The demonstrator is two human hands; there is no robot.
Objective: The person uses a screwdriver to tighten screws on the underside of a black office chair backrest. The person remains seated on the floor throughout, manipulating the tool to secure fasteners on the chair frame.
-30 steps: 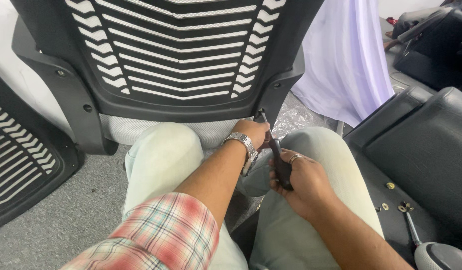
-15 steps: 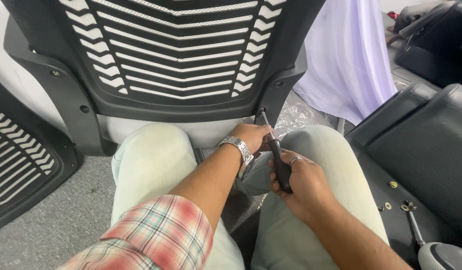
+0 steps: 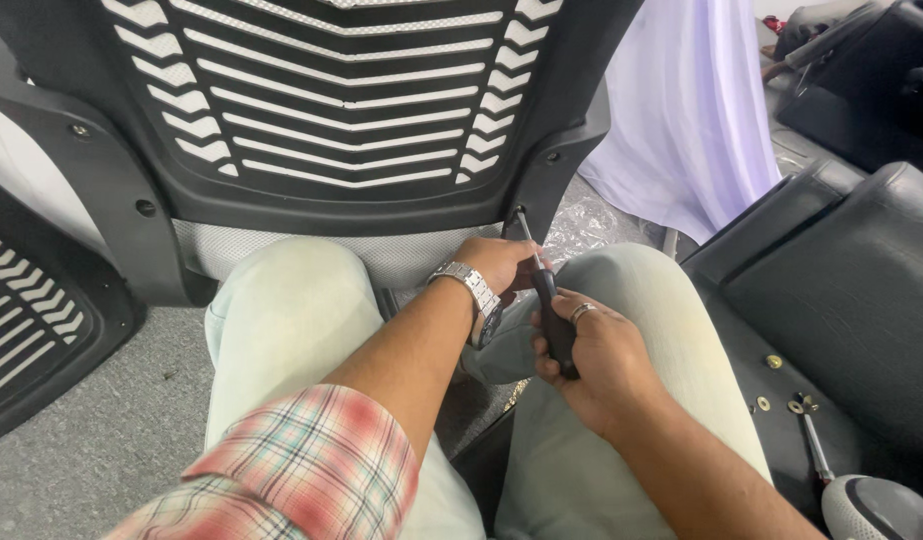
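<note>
A black office-chair back (image 3: 341, 120) with white mesh slats stands tilted against my knees. My right hand (image 3: 601, 365) is wrapped around the dark handle of a screwdriver (image 3: 546, 305); its thin shaft points up to the lower right corner of the chair back. My left hand (image 3: 501, 265), with a metal wristwatch on the wrist, reaches across between my knees and touches the screwdriver's shaft near the frame. The fingertips of that hand are hidden behind the tool.
A second mesh chair back (image 3: 21, 320) lies on the grey floor at left. A black padded seat (image 3: 841, 290) lies at right with loose screws (image 3: 771, 362) and another tool (image 3: 813, 445) on it. White cloth (image 3: 691, 110) hangs behind.
The view has shifted slightly; my hands and the screwdriver stay at the chair back's lower right corner, with the right hand turned a little on the handle.
</note>
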